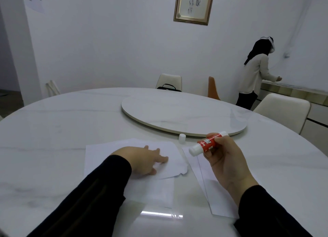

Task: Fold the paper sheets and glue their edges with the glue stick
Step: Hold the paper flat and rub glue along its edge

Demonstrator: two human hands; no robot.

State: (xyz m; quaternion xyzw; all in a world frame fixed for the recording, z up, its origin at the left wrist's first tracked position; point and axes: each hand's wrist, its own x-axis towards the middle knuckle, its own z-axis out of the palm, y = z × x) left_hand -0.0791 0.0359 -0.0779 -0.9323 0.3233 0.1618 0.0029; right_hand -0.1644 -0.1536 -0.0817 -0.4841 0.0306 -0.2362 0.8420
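A white paper sheet lies on the round marble table, folded over with a curled right edge. My left hand rests flat on it, fingers spread. To the right lies a stack of folded white sheets, partly hidden under my right hand. That hand is held above the table, gripping a red-and-white glue stick that is uncapped and tilted. Its white cap stands upright on the table just beyond the sheets.
A raised round turntable fills the table's middle behind the cap. Chairs stand round the far and right sides, one holding a black bag. Another person stands at a counter by the right wall.
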